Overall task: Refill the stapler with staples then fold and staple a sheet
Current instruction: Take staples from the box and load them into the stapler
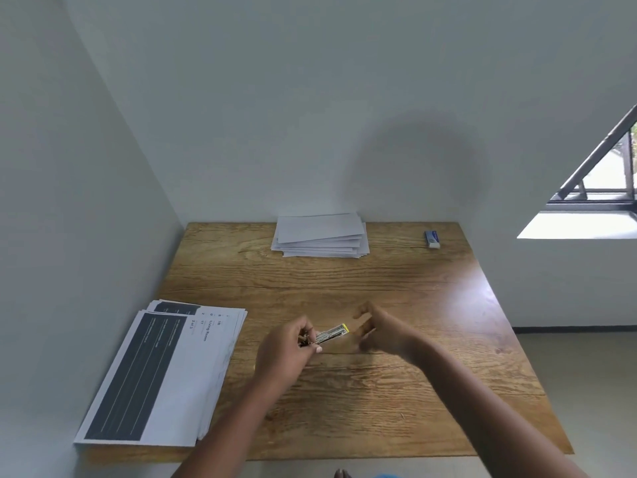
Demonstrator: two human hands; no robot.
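Note:
A small metal stapler [331, 333] with a yellow tip is held just above the middle of the wooden table [396, 294]. My left hand [287, 345] grips its rear end, fingers curled round it. My right hand [375, 329] hovers just right of the yellow tip, blurred, fingers loosely curled; whether it pinches anything is unclear. A stack of printed sheets [165, 374] with dark panels lies at the table's front left corner. A small blue and white box [432, 238] lies at the back right.
A pile of folded white sheets [320, 235] sits at the back centre against the wall. Walls close the table in at the left and back. A window [603, 188] is at the right, beyond the table edge.

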